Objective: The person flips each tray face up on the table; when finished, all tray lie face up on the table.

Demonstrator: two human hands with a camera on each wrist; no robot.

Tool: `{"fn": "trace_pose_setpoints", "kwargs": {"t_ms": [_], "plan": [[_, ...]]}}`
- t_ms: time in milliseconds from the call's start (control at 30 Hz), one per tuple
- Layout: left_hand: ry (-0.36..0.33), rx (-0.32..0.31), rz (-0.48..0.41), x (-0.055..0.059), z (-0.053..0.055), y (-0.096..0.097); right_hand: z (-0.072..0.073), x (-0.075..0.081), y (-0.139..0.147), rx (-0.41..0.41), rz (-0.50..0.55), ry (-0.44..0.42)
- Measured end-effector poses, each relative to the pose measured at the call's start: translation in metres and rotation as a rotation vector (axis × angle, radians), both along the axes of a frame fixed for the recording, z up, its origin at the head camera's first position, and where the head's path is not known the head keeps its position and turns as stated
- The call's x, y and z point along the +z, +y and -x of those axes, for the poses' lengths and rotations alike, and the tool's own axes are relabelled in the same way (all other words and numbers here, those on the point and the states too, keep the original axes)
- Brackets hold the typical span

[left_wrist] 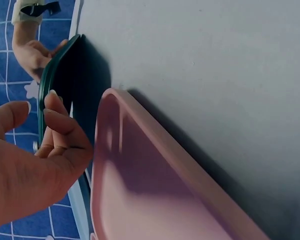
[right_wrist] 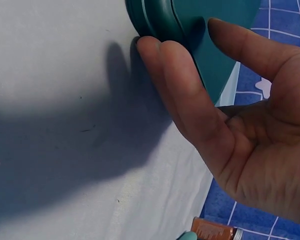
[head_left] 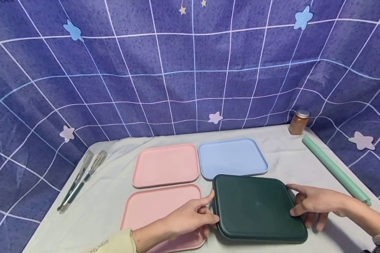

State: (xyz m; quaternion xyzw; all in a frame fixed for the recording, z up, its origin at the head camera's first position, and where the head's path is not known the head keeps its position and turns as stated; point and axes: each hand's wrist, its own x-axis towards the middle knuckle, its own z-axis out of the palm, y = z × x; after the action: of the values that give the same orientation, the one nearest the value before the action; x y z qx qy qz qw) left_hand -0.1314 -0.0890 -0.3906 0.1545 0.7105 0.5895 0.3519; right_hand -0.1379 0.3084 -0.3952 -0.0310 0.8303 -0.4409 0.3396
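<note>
Head view puts my two hands low in the frame, either side of the dark green tray [head_left: 258, 207], which sits lower centre-right on the white tablecloth [head_left: 98, 214]. My left hand [head_left: 185, 219] pinches the tray's left rim between thumb and curled fingers, its wrist lying over the near pink tray [head_left: 155, 207]. My right hand [head_left: 313, 203] grips the right rim, thumb on top and fingers tucked under the edge, as the right wrist view shows. I judge the step to be setting or shifting this tray into the fourth place of the square; its left edge seems to overlap the pink one's, so the next move calls for a level, two-handed slide or lift with even pressure on both rims. All four trays are matte, smooth, square with rounded corners and low raised lips. Higher up in the frame lie the second pink tray [head_left: 165, 164] and the pale blue tray [head_left: 232, 157]. At mid-left lie metal tongs [head_left: 80, 180]; at right a mint-green roll [head_left: 334, 168] runs diagonally. Farthest, upper right, stands a small spice jar [head_left: 299, 122] against the purple star-patterned backdrop [head_left: 190, 70]
</note>
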Motion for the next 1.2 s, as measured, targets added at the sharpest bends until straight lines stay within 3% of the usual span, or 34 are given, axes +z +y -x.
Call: {"fn": "trace_pose_setpoints", "kwargs": {"t_ms": [433, 900, 1200], "plan": [[0.116, 0.097, 0.017, 0.0, -0.008, 0.006, -0.002, -0.003, -0.002, -0.009, 0.017, -0.002], [0.092, 0.123, -0.014, 0.01, -0.008, 0.013, 0.001, -0.009, 0.004, -0.021, 0.144, -0.018], [0.142, 0.154, 0.007, 0.014, -0.01, 0.019, 0.001, -0.009, 0.004, -0.025, 0.172, -0.041]]}}
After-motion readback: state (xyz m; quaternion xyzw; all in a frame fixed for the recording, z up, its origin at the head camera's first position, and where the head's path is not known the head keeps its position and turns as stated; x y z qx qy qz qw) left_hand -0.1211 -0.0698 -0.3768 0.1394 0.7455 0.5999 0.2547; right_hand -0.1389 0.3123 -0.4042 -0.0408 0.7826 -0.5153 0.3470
